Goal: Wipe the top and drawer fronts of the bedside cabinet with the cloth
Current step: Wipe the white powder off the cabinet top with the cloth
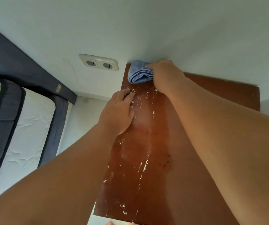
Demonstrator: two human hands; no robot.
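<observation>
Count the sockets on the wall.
2. The left socket and the right socket sit side by side in one white wall plate, just left of the cloth. None look hidden.

Brown cabinet top [146,143], blue cloth [139,73], white specks [144,166]

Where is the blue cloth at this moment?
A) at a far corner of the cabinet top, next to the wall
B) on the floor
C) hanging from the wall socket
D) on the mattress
A: the right hand holds the cloth on the cabinet top at its far left corner, against the wall.
</observation>
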